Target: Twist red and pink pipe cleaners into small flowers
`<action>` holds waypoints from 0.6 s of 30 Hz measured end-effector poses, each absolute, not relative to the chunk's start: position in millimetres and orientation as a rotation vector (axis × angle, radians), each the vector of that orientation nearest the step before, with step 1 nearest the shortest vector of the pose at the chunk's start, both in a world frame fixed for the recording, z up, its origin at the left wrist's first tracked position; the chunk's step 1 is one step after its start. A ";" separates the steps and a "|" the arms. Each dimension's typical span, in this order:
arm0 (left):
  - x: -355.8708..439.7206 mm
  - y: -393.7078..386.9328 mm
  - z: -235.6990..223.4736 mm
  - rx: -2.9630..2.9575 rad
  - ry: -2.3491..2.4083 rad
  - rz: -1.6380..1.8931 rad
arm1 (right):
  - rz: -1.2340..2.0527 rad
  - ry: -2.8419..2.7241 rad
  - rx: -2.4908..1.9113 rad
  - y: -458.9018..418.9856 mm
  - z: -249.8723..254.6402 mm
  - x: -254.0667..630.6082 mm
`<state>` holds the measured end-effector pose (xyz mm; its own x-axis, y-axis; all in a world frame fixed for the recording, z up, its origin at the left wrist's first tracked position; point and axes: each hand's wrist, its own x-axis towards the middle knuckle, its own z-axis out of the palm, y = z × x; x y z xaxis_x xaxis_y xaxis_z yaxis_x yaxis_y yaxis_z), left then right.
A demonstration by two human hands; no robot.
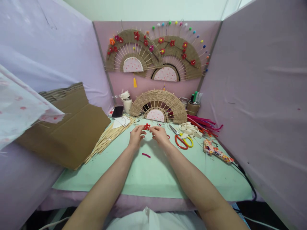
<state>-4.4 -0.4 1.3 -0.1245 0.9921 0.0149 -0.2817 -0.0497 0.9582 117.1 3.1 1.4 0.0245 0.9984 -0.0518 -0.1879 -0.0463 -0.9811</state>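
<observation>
Between my two hands is a small red flower (147, 126) with a pale centre, raised above the green tabletop. My left hand (137, 137) pinches its left side with thumb and forefinger. On the other side, the fingertips of my right hand (159, 134) close on its right edge. A short magenta pipe cleaner piece (146, 155) lies on the table below my hands. Just behind them stands a woven half-round fan (157, 95) with a pink-dotted centre. Red-and-yellow-handled scissors (181, 140) rest to the right of my right hand.
Right of the scissors lie a flower-patterned glue gun (214, 150), cream fabric strips (190, 130) and pink pipe cleaners (203, 124). Thin sticks (107, 137) and brown cardboard (72, 127) are at left. Behind stand a white bottle (127, 101), a phone (117, 111) and a pen holder (193, 107).
</observation>
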 end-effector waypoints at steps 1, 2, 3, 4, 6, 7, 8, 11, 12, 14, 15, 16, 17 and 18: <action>-4.8 -0.2 0.8 0.981 1.072 1.432 | 1.285 -1.066 -1.139 3.4 -0.1 116.8; -5.0 -0.1 0.0 1.013 1.084 1.422 | 1.266 -1.101 -1.157 3.7 -1.3 116.5; -5.0 0.1 -0.8 1.044 1.093 1.416 | 1.249 -1.128 -1.174 3.9 -2.2 116.2; -5.0 0.3 -1.5 1.066 1.100 1.414 | 1.233 -1.145 -1.188 4.0 -2.8 116.0; -5.3 1.2 -2.7 1.070 1.099 1.416 | 1.205 -1.168 -1.206 4.6 -3.0 116.3; -5.7 1.9 -3.1 1.048 1.092 1.417 | 1.192 -1.179 -1.208 5.1 -2.6 116.9; -6.4 2.9 -3.6 1.014 1.081 1.419 | 1.176 -1.190 -1.207 5.9 -2.1 117.9; -9.6 6.8 -5.5 0.883 1.035 1.419 | 1.094 -1.214 -1.199 9.3 -0.6 122.5; -10.6 8.0 -6.1 0.848 1.019 1.415 | 1.061 -1.221 -1.192 10.7 -0.6 124.1; -11.9 9.4 -6.7 0.809 0.978 1.399 | 1.010 -1.256 -1.161 13.0 -1.5 126.7; -12.0 9.6 -6.7 0.801 0.957 1.389 | 0.996 -1.282 -1.141 13.9 -2.4 127.5; -11.8 9.3 -6.5 0.799 0.936 1.380 | 0.988 -1.310 -1.122 14.6 -3.4 127.9; -11.3 8.8 -6.0 0.801 0.918 1.373 | 0.981 -1.335 -1.105 15.0 -4.4 127.9; -10.7 8.1 -5.5 0.809 0.905 1.367 | 0.973 -1.355 -1.092 15.3 -5.3 127.7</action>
<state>-10.7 8.1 -5.5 -0.0085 0.9979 -0.0640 -0.4487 0.0534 0.8921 127.7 15.3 -5.3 0.0128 0.9700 0.2427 0.0805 0.2409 -0.9672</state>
